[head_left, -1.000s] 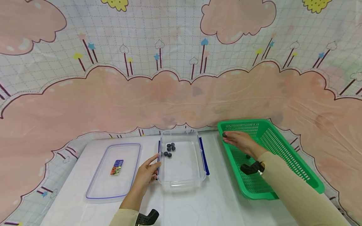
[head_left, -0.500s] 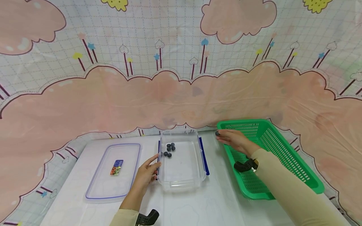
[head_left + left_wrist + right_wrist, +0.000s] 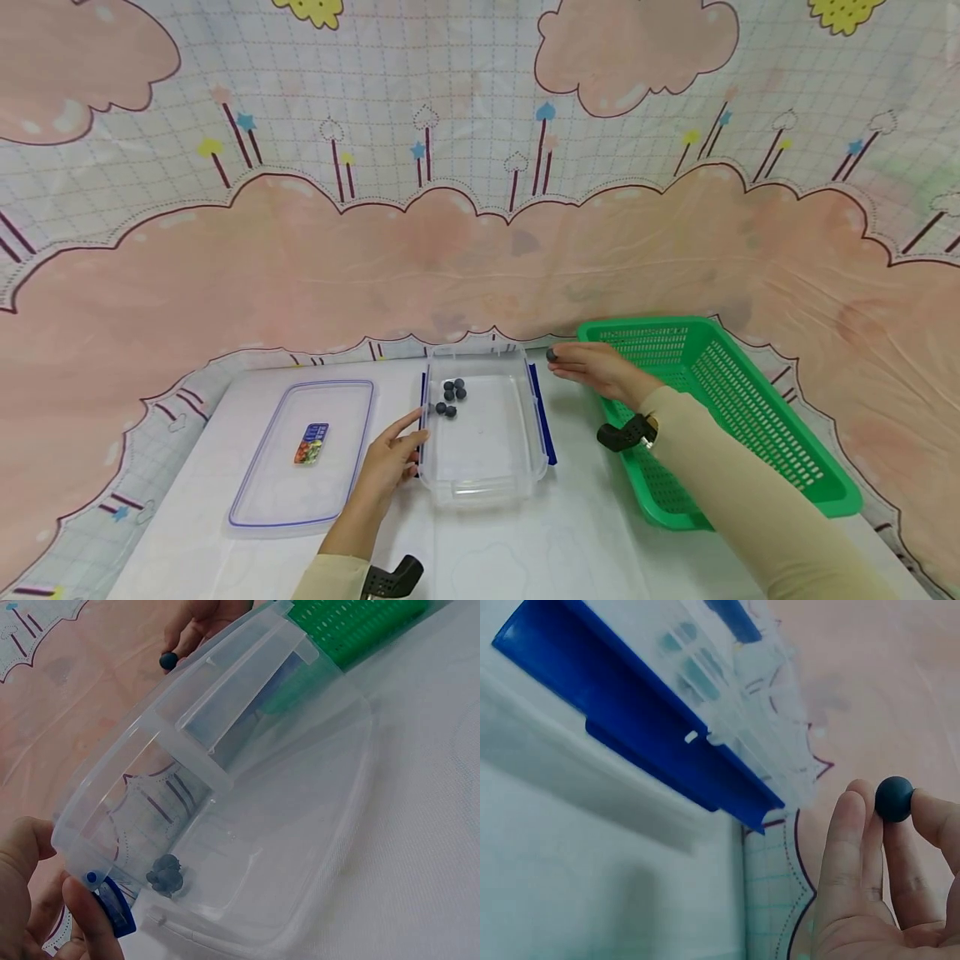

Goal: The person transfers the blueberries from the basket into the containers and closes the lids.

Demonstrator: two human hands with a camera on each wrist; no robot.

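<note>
My left hand [image 3: 392, 454] is at the left side of a clear plastic box [image 3: 483, 487]; its index finger and thumb touch the wall beside a blue latch [image 3: 117, 907]. Several blueberries [image 3: 450, 395] lie in the far left part of the box. My right hand [image 3: 603, 371] pinches one blueberry [image 3: 894, 799] between thumb and fingers. It hovers between the box and a green basket [image 3: 757, 400], just right of the box's far right corner. Its other fingers extend fairly straight in the right wrist view.
A clear lid [image 3: 262, 492] with a blue rim and a colourful label lies flat left of the box. Another blue latch [image 3: 543, 414] hangs outward along the box's right side. A patterned cloth [image 3: 480, 275] rises behind the white table [image 3: 577, 533].
My right hand has moved left with the blueberry, from over the basket to past its left rim. The left hand and the box have stayed put.
</note>
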